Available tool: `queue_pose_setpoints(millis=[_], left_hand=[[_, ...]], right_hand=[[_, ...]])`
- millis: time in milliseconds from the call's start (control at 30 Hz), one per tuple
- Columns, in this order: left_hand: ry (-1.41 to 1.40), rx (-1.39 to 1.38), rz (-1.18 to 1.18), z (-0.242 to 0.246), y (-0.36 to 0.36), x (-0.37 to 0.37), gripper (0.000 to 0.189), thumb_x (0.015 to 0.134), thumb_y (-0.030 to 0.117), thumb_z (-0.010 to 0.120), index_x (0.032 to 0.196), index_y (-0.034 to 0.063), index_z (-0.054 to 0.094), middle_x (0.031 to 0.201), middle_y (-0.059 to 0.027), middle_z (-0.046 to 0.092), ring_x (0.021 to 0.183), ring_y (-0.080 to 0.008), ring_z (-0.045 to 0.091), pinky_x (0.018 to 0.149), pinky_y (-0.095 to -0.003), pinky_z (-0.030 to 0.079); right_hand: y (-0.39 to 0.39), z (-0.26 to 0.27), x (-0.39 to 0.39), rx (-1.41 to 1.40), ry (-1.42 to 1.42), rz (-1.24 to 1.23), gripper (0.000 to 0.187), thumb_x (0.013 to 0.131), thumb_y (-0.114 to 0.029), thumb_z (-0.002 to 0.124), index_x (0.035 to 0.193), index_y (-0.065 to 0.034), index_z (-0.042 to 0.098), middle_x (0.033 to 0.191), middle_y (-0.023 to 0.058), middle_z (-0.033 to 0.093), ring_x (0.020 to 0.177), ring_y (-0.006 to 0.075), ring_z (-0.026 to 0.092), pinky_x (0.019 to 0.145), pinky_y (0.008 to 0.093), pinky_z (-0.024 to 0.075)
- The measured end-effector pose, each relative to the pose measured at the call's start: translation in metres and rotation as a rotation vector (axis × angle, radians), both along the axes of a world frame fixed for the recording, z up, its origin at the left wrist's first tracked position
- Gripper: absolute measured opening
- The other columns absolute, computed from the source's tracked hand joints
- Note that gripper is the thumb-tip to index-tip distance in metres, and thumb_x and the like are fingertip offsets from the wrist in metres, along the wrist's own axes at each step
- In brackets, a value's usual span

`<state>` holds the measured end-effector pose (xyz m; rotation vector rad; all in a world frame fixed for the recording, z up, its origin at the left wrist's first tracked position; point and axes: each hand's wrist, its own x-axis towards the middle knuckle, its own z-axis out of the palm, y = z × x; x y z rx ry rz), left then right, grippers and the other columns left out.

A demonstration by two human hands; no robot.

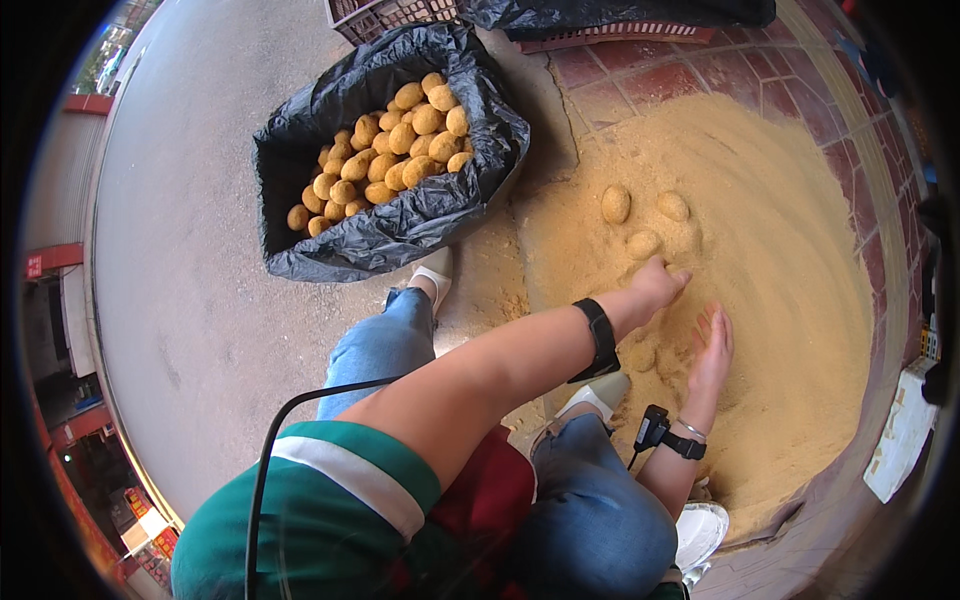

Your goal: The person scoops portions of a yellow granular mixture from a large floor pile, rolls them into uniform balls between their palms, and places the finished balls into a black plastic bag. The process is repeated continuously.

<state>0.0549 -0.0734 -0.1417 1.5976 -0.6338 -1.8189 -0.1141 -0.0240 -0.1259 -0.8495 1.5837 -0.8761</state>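
Note:
A wide pile of yellow-brown powder (pixel 787 300) lies on the ground before me. My left hand (pixel 658 285) reaches into it, fingertips low at the powder beside a coated egg-shaped ball (pixel 643 244); whether it holds anything is hidden. My right hand (pixel 712 337) is to the right and nearer me, palm turned inward, fingers extended, with nothing seen in it. Two more coated balls (pixel 616 204) (pixel 673 205) rest on the powder beyond my hands, and another (pixel 641 355) lies partly sunk in it between my wrists. Many similar balls (pixel 401 138) fill part of a container lined with black plastic (pixel 367 251).
Plastic crates (pixel 397 19) (pixel 622 34) stand at the far edge, one partly under black plastic. A white bowl (pixel 699 529) sits by my right knee, and a white foam box (pixel 900 431) at the far right. My shoes (pixel 600 394) (pixel 435 274) are at the powder's near side.

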Motion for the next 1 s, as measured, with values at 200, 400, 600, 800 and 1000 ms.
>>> queue_pose_setpoints(millis=[200, 400, 600, 800, 1000], left_hand=[[-0.319, -0.334, 0.105, 0.019, -0.061, 0.097, 0.055, 0.086, 0.036, 0.065, 0.119, -0.0041, 0.047, 0.088, -0.0104, 0.061, 0.077, -0.0157, 0.059, 0.069, -0.0279, 0.049], [-0.091, -0.236, 0.402, 0.056, -0.07, 0.27, 0.042, 0.087, 0.038, 0.063, 0.112, 0.0079, 0.049, 0.097, -0.0064, 0.055, 0.085, -0.0169, 0.056, 0.071, -0.0338, 0.05], [-0.035, -0.156, 0.707, 0.043, 0.024, 0.413, 0.028, 0.088, 0.034, 0.062, 0.107, 0.0153, 0.053, 0.098, -0.001, 0.056, 0.094, -0.0161, 0.056, 0.075, -0.0346, 0.05], [0.002, 0.083, 0.954, -0.011, 0.111, 0.456, 0.024, 0.084, 0.026, 0.067, 0.093, 0.0045, 0.061, 0.082, -0.0045, 0.061, 0.074, -0.0159, 0.059, 0.062, -0.0307, 0.049], [-0.803, 0.054, 0.523, -0.026, 0.102, 0.478, 0.02, 0.08, 0.015, 0.06, 0.097, 0.0055, 0.068, 0.08, -0.0055, 0.066, 0.065, -0.0164, 0.062, 0.059, -0.0303, 0.049]], right_hand=[[0.012, -0.075, -0.035, -0.019, 0.742, 0.273, 0.055, 0.092, -0.035, 0.05, 0.136, -0.0042, 0.04, 0.144, 0.0167, 0.035, 0.13, 0.0294, 0.036, 0.107, 0.0434, 0.0266], [0.035, -0.114, -0.024, 0.03, 1.133, 0.423, 0.058, 0.09, -0.039, 0.048, 0.14, -0.0124, 0.037, 0.149, 0.0166, 0.026, 0.134, 0.0394, 0.025, 0.11, 0.0463, 0.0201], [0.029, -0.101, -0.021, 0.075, 1.189, 0.485, 0.058, 0.09, -0.038, 0.046, 0.141, -0.012, 0.035, 0.149, 0.016, 0.025, 0.133, 0.0401, 0.026, 0.109, 0.0466, 0.022], [0.031, -0.101, -0.016, 0.091, 1.217, 0.496, 0.059, 0.091, -0.038, 0.046, 0.142, -0.0124, 0.033, 0.149, 0.016, 0.025, 0.133, 0.0392, 0.027, 0.11, 0.0461, 0.0224], [0.028, -0.093, -0.015, 0.102, 1.215, 0.518, 0.059, 0.091, -0.038, 0.045, 0.142, -0.0124, 0.032, 0.149, 0.0168, 0.024, 0.133, 0.0397, 0.026, 0.11, 0.0464, 0.0224]])
